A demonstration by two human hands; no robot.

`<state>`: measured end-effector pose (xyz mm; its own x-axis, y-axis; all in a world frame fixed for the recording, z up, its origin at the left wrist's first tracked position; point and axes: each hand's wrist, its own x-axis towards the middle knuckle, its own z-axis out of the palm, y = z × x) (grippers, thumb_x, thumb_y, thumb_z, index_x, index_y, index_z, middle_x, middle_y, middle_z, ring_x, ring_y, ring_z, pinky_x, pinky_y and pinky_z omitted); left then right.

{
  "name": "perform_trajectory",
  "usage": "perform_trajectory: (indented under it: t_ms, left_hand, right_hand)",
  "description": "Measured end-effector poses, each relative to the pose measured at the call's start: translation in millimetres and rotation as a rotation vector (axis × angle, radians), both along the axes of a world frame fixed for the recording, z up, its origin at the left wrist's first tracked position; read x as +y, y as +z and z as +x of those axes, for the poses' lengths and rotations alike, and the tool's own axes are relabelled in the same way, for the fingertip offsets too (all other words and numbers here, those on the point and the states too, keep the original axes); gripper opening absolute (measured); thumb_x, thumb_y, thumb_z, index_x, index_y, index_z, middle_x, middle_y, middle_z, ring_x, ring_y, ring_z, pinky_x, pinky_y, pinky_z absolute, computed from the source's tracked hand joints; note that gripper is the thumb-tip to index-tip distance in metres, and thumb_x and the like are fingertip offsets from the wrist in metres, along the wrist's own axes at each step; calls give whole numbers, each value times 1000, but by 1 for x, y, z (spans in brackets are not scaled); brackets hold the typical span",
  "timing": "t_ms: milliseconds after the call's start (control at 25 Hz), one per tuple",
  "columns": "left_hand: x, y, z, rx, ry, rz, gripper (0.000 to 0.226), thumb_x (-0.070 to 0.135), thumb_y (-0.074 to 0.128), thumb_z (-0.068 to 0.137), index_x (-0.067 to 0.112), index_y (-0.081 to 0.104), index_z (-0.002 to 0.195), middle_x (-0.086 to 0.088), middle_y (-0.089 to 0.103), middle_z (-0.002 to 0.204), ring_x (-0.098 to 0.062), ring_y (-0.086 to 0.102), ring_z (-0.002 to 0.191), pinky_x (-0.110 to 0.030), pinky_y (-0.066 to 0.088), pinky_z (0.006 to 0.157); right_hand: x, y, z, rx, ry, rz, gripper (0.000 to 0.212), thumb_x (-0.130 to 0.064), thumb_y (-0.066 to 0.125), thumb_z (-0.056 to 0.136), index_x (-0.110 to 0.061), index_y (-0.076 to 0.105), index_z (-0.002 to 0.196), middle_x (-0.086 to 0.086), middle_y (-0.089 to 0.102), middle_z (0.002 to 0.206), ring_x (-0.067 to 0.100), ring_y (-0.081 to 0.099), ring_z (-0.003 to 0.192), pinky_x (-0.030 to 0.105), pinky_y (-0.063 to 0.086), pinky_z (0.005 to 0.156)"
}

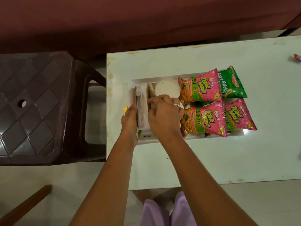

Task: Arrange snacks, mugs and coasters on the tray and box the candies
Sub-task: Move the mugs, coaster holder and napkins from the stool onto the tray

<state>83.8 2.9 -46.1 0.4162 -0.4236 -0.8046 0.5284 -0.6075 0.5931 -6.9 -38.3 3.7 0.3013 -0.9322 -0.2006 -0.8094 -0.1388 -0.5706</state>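
A white tray [164,78] lies on the white table [211,160]. Its right half holds pink snack packets [202,88] and a green packet [231,84]. A white mug [166,88] stands near the tray's middle. At the tray's left end, thin brown coasters [135,95] stand on edge around a white wrapped bundle [142,101]. My left hand [130,118] presses flat against the outer coaster. My right hand [164,115] pinches the coasters on the bundle's other side. One wrapped candy [295,57] lies at the table's far right edge.
A dark brown plastic stool [37,103] stands left of the table. A maroon sofa [130,18] runs along the back. A wooden bar [24,206] crosses the lower left floor. My lilac trouser legs [162,212] show below the table's near edge.
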Motion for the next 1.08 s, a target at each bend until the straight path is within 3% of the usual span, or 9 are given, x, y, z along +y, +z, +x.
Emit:
perform_trajectory:
  t_ms: [80,240,480,600,720,880,1080]
  left_hand:
    - [-5,-1,-2,-35,15,22,59,64,46,83,34,41,133,-4,51,133,-29,50,120,-52,40,104]
    - [-7,-8,-9,-126,57,-7,44,61,50,83,39,47,122,-3,47,134,-28,48,121,-51,40,104]
    - [-8,-19,-25,-320,141,37,62,64,59,75,32,48,127,-3,46,138,-26,45,124,-52,36,107]
    - [-11,-18,-31,-385,188,76,68,70,62,67,33,51,123,-1,48,136,-25,46,122,-48,39,105]
    - [-13,-14,-37,-421,216,108,76,75,60,61,34,48,124,-1,48,136,-25,47,121,-49,41,103]
    - [-16,-7,-41,-408,272,113,80,77,62,53,35,50,120,0,50,132,-26,47,121,-51,43,101]
    - [-18,-7,-56,-420,375,41,70,71,70,53,34,51,110,1,53,125,-25,49,117,-45,46,97]
  right_hand:
    - [-10,5,-17,-85,-112,-57,32,-16,51,82,-28,64,108,-3,56,119,26,41,114,39,31,90]
    - [-48,8,-69,-120,-417,-136,31,-13,52,80,-26,66,104,3,56,119,30,46,112,41,34,92]
    - [-94,-12,-162,74,-677,19,44,-26,48,86,-19,48,130,10,44,136,34,37,126,46,28,102]
    - [-103,-27,-192,133,-664,218,48,-38,43,90,-16,41,132,14,47,134,36,41,124,46,30,100]
    - [-102,-39,-199,66,-563,327,44,-42,43,91,-16,42,127,12,52,125,35,51,115,46,35,94]
    - [-99,-49,-202,-33,-548,343,43,-40,46,90,-18,37,126,12,57,119,35,55,107,46,41,90]
    - [-97,-50,-206,-41,-674,307,52,-43,50,88,-19,33,132,16,47,127,41,48,115,51,38,94]
